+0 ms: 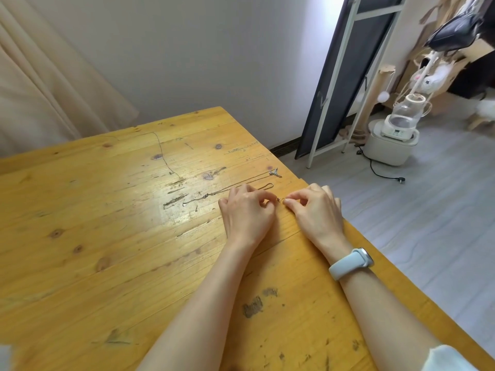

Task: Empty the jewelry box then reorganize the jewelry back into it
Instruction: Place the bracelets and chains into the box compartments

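Seemingly, left hand and right hand pinch 1 tiny jewelry piece, mostly hidden.

A scratched wooden desk stands by a white wall, beige curtain at left, grey floor and leaning dark board at right.

both hands rest on a scratched yellow wooden table near its right edge, the left hand and the right hand pinching a tiny metal jewelry piece between their fingertips. a thin gold chain necklace lies just beyond them, a small silver pendant farther back. a pale blue watch band circles the right wrist.
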